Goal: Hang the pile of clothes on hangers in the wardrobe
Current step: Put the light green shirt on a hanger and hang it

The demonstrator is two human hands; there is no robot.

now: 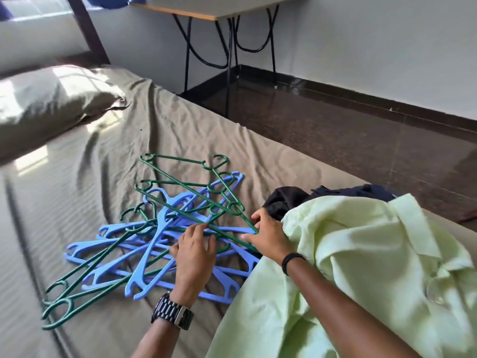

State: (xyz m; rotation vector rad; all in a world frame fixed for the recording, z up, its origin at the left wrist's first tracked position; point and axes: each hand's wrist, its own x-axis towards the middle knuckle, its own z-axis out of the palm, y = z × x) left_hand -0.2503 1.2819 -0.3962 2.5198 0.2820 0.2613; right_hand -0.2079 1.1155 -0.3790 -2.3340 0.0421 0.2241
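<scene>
Bed (108, 156) fills most of the view, covered by an olive-brown sheet that is creased in long folds, and everything else is placed against it. At the bed's far left end lies a pillow (49, 104) in the same olive cloth, lit by sun. Past the bed's far edge stands a table (206, 11) on thin black bent legs, on a dark glossy floor (361, 140) beside a pale wall. On the bed's near right part lies the pile of clothes: a pale green shirt (361, 254) spread on top and hanging over the near edge, with a dark garment (286, 200) bunched just behind it, partly hidden under the green cloth. In the middle of the bed lies a tangled heap of hangers, blue plastic ones (154, 244) at the bottom and thin green ones (180, 187) crossing over them, all flat on the sheet and none bearing a garment. The left hand (195, 257), with a dark link watch (172, 311) on its wrist, rests on the heap with fingers bent loosely over the hangers; whether it grips one I cannot tell. The right hand (268, 236), a black band (291, 262) at its wrist, pinches the end of a green hanger at the shirt's edge.
</scene>
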